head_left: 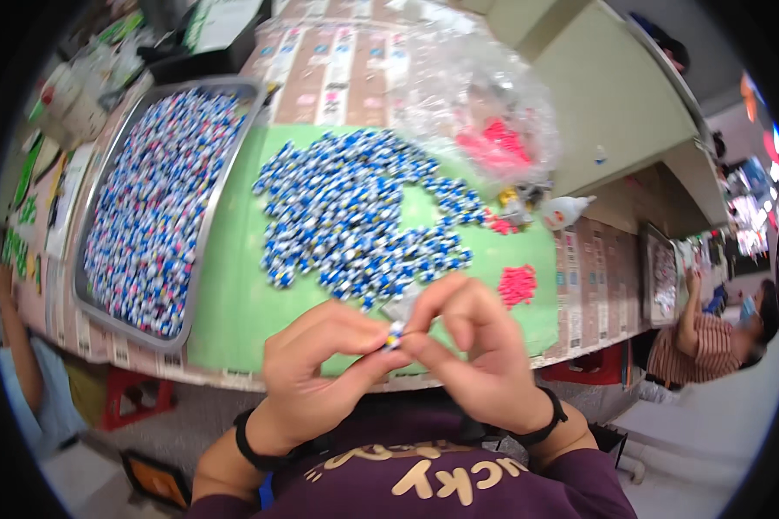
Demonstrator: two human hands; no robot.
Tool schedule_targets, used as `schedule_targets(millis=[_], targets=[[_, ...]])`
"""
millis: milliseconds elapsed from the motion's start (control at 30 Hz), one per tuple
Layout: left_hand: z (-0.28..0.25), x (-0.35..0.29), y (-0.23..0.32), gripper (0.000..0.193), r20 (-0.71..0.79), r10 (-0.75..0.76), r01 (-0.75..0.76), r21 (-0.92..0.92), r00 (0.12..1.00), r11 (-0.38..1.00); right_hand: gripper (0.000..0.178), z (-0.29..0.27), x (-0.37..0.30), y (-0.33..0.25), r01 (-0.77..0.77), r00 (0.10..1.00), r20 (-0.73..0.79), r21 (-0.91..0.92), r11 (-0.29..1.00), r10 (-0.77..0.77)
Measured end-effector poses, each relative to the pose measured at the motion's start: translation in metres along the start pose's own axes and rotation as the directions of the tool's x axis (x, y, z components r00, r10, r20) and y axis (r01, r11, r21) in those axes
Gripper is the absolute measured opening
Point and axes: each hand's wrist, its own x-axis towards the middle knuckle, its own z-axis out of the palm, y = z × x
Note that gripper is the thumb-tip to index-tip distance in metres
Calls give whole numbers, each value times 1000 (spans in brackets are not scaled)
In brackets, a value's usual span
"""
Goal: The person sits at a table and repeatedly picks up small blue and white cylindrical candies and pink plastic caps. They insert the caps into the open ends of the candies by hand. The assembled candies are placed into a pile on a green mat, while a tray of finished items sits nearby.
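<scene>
Both my hands meet above the near edge of a green mat [225, 333]. A small blue-and-white piece with a yellow spot [393, 336] is pinched by my left hand [320, 368], thumb against forefinger. On its other side, the thumb and forefinger of my right hand [476, 350] close on the same piece; its exact kind is too small to tell. Just beyond the fingertips spreads a loose heap of similar blue-and-white pieces [346, 208]. A small pile of pink pieces [518, 285] lies right of my right hand.
A metal tray [201, 259] full of blue-and-white pieces stands at the left. Behind the mat lies a clear plastic bag [441, 78] with pink pieces [498, 143]. A white squeeze bottle [567, 211] is at the right. Other people sit at both sides.
</scene>
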Motion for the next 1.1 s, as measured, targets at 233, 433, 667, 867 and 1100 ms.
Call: schedule_targets(millis=[233,433,667,867,1100], targets=[[-32,-3,-1,24,-106,46,-49,-28,993,998,25,-22,13,-29,-14,955,293,153,988,-32],[-124,11,-6,18,-363,203,-42,405,909,913,5,-21,-12,-56,-342,732,555,801,491,-395],[-145,22,0,27,-460,186,265,747,868,610,10,-19,-19,-50,-386,671,549,832,398,-499],[-62,48,-4,41,12,71,-57,732,997,679,12,-26,-19,-41,-315,668,513,851,420,-539],[-48,53,-46,76,293,-227,-69,739,929,670,17,-30,-20,-45,-294,639,540,830,475,-548]])
